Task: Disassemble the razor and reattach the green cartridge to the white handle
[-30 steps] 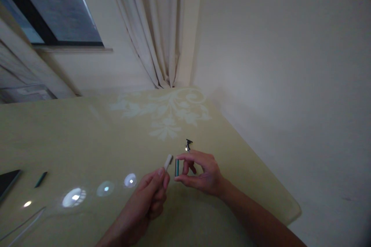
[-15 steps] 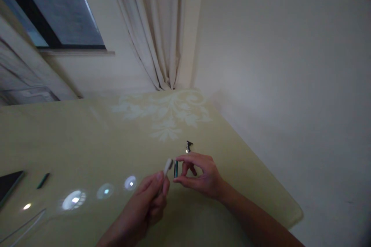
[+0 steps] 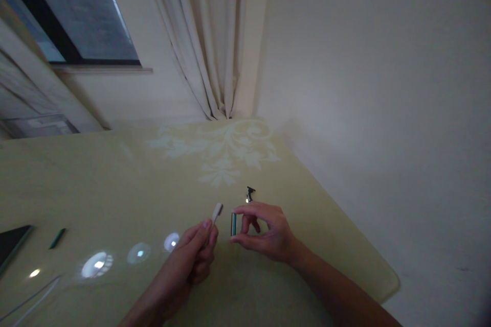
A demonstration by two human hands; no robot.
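My left hand point(image 3: 194, 250) is closed round the handle of a pale toothbrush point(image 3: 217, 211); its head points up and right, with dark bristles facing right. Thumb and fingertips of my right hand point(image 3: 270, 230) pinch a razor cartridge point(image 3: 233, 224) by its two ends. The cartridge stands upright on its short end, showing black and green stripes. A small gap separates the brush head from it. Just beyond my right fingers lies a black and shiny razor handle point(image 3: 250, 193), partly hidden by the hand.
On the left of the glossy table point(image 3: 153, 204) lie a small dark green bar point(image 3: 57, 238), a flat dark panel point(image 3: 14, 245) and a thin white cable point(image 3: 38, 296). A wall point(image 3: 364, 112) runs along the right edge; a curtain point(image 3: 207, 36) hangs behind.
My left hand has drawn the toothbrush a little left and up, away from the razor cartridge. The right hand has hardly moved; the cartridge's green stripe shows more.
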